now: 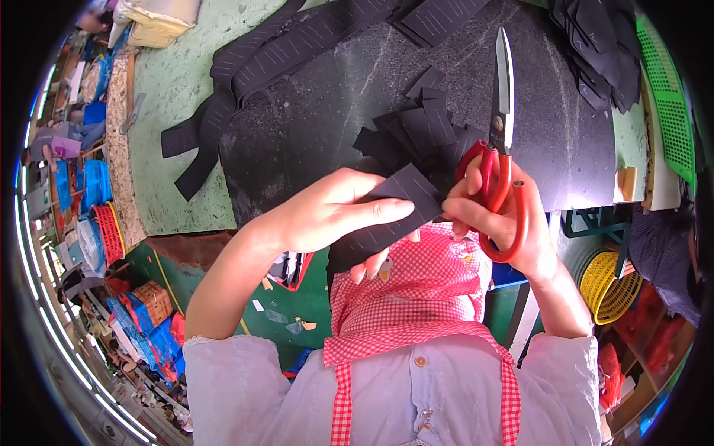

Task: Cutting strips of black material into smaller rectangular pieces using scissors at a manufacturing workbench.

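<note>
Apron (416, 297), red check, nearest. Left hand (327, 212) closed flat on black strip (394, 208), centre frame. Right hand (498, 215) grips red scissors (502, 126), blades shut, pointing 12 o'clock. Cut pieces (420, 126) piled at 12; long uncut strips (275, 67) remain at 11.

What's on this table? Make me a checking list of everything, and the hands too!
Surface: dark mat lying on a green table.
Job's things: black fabric piece held at the table edge; red-handled scissors, blades shut and pointing away.
Clutter: heap of cut pieces; long black strips; second dark stack.
Hands: left hand grips the fabric piece; right hand holds the scissors.
Cables: nothing seen.
Surroundings: green mesh tray, yellow basket, blue crates.
</note>
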